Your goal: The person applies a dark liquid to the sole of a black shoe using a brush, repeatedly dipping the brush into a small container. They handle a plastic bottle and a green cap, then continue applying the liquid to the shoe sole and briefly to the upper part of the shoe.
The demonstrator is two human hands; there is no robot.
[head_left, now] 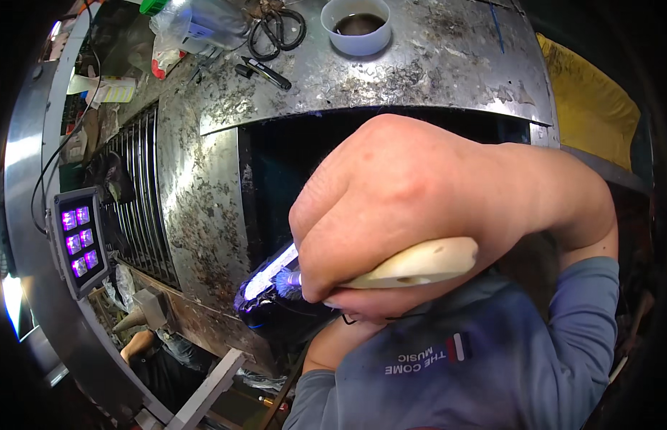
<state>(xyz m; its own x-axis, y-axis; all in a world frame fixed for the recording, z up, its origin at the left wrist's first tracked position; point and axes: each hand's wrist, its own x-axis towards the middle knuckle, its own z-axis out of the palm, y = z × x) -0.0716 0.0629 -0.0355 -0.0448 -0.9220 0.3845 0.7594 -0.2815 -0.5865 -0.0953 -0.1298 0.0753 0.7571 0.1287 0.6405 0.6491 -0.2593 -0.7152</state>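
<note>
My right hand [398, 193] fills the middle of the view, closed around the pale wooden handle of a brush [426, 265]. The brush's bristles glow purple-blue and touch or nearly touch a bright whitish strip on a dark piece [276, 312], whose kind I cannot make out; it may be a shoe. My left forearm [335, 350] comes up beneath the right hand. The left hand itself is hidden behind the right one, so its fingers do not show.
Ahead is a worn metal bench [441, 57] with a bowl of dark liquid [356, 27], black-handled scissors [276, 32] and a black marker pen [267, 73]. On the left stand a lamp with purple lights [79, 240] and a metal grille [138, 201]. Yellow cloth [591, 100] hangs at right.
</note>
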